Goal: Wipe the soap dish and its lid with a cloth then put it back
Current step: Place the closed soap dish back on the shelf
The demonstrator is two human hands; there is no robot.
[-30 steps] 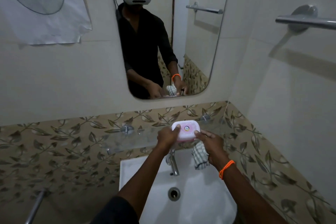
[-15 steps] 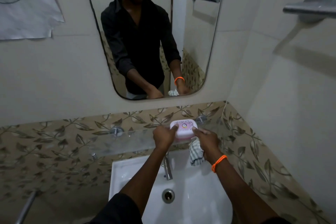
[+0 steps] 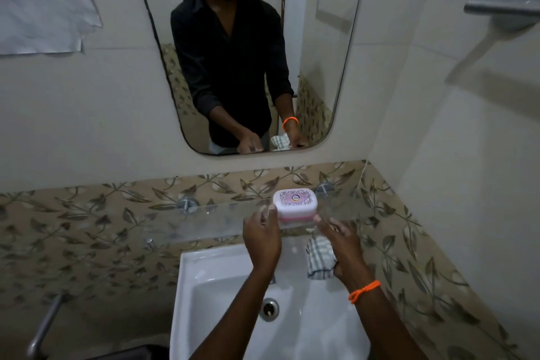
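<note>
Soap dish (image 3: 295,204), pink and white, lid on, is seen standing on the glass shelf (image 3: 204,218) above the white sink (image 3: 204,286). Its left end is touched by the fingertips of the left hand (image 3: 262,238); the grip there is loose and holds nothing. Just right of the dish, the right hand (image 3: 342,245) is held with forefingers extended, while a checked cloth (image 3: 319,260) is gripped beneath its palm. An orange wristband (image 3: 364,290) is worn on the right wrist.

Lidded soap dish (image 3: 295,204) sits on the glass shelf (image 3: 204,222), both hands beside it (right hand (image 3: 344,245) holding a checked cloth (image 3: 319,260)).
</note>
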